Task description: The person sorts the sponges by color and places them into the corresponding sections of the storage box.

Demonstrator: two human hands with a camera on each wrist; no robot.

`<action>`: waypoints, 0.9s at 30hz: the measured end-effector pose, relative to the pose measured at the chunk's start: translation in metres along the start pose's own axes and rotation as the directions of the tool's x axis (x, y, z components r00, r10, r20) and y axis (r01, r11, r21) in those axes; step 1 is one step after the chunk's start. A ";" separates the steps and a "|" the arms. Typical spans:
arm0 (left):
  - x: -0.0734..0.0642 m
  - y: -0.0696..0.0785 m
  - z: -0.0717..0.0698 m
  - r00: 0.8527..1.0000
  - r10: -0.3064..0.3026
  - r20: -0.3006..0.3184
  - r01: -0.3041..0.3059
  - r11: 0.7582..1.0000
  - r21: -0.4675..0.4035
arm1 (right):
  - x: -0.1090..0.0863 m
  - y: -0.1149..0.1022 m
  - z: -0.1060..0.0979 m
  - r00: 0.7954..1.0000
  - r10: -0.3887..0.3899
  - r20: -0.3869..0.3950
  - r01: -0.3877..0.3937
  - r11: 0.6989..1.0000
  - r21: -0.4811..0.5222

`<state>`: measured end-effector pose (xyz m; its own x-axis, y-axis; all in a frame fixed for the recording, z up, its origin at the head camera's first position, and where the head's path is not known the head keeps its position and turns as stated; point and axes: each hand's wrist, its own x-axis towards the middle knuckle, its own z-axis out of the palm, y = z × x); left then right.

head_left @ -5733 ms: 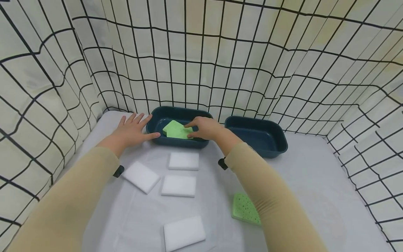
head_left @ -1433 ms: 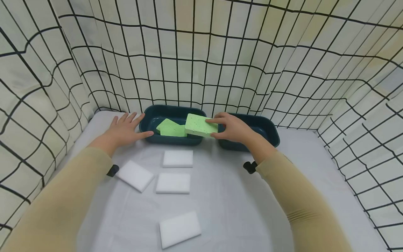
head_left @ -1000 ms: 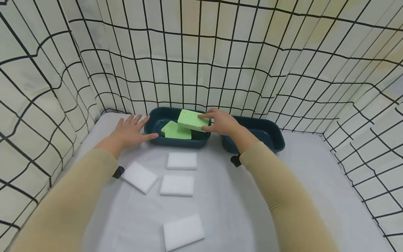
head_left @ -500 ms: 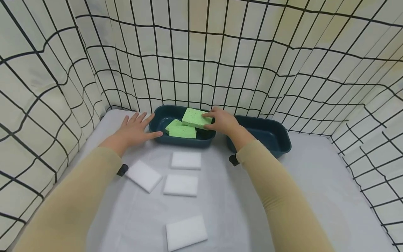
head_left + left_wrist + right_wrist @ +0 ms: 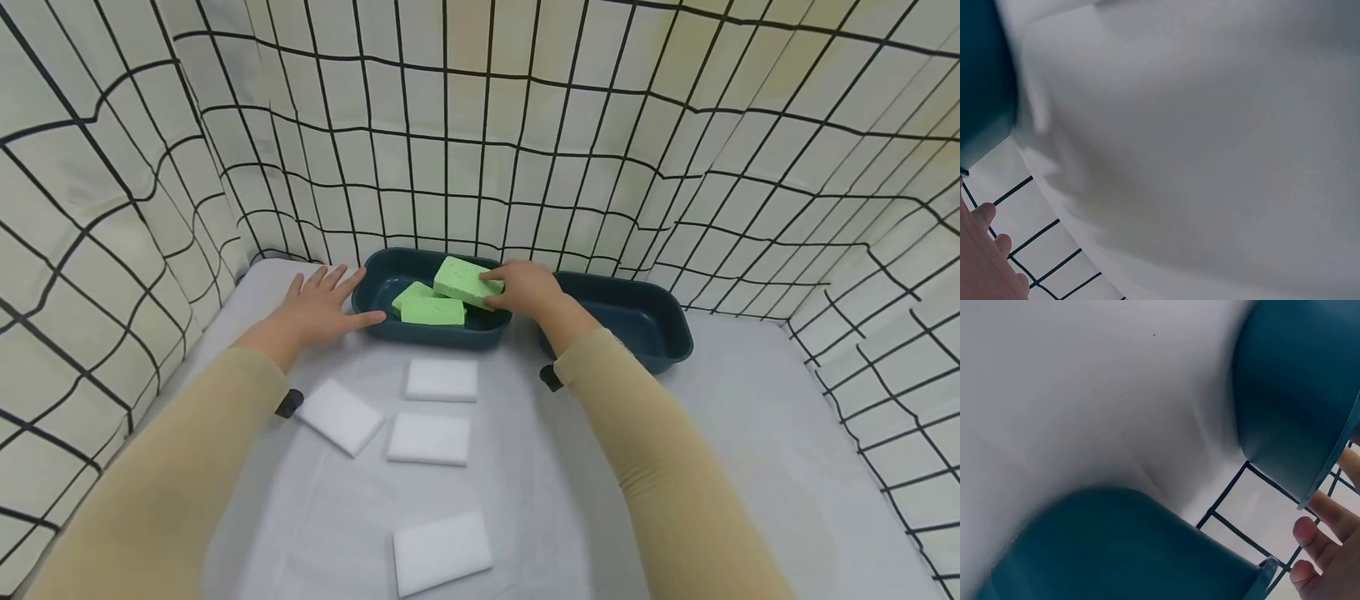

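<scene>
My right hand point(image 5: 527, 289) reaches over the right end of the left dark blue bin point(image 5: 431, 335) and pinches a speckled green sponge point(image 5: 459, 277) between thumb and fingers. This sponge lies tilted on other green sponges point(image 5: 432, 312) inside that bin. My left hand point(image 5: 315, 310) is spread beside the bin's left end, its thumb over the front rim. In the left wrist view, part of the left hand point(image 5: 988, 256) shows below the bin wall point(image 5: 982, 75). The right wrist view shows fingers of the right hand point(image 5: 1335, 550) by a bin rim; the sponge is hidden there.
A second dark blue bin point(image 5: 637, 321) stands to the right, partly behind the right wrist. Several white rectangular pads lie on the white-covered table point(image 5: 547, 500), the nearest pad point(image 5: 442, 552) by the front. Black wire grid point(image 5: 487, 150) walls rise at the back and both sides.
A green sponge that lay on the table by the right forearm is now in the left bin on the others, carried leftward by my right hand. The left hand stayed at the bin.
</scene>
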<state>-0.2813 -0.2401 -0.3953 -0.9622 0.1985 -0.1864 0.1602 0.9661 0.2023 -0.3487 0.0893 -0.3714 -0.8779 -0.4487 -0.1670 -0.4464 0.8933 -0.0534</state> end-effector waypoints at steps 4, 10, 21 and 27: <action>0.001 0.002 -0.001 1.000 0.005 0.005 -0.005 1.000 -0.003 | -0.004 0.000 -0.001 1.000 0.002 -0.003 -0.002 1.000 -0.003; 0.002 0.004 -0.002 1.000 0.008 -0.002 -0.008 1.000 -0.005 | -0.012 0.004 -0.005 0.999 0.015 -0.031 -0.013 0.999 0.048; 0.003 0.001 -0.001 1.000 0.011 0.004 -0.011 1.000 -0.009 | -0.029 0.011 -0.012 0.996 0.029 -0.079 -0.016 0.988 0.153; 0.001 0.001 -0.002 1.000 0.008 0.013 -0.008 1.000 -0.011 | -0.045 0.023 -0.014 0.994 0.064 -0.088 -0.042 0.972 0.230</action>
<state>-0.2822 -0.2394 -0.3934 -0.9579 0.2088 -0.1969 0.1658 0.9626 0.2141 -0.3217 0.1294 -0.3514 -0.9166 -0.3912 -0.0824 -0.3571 0.8938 -0.2713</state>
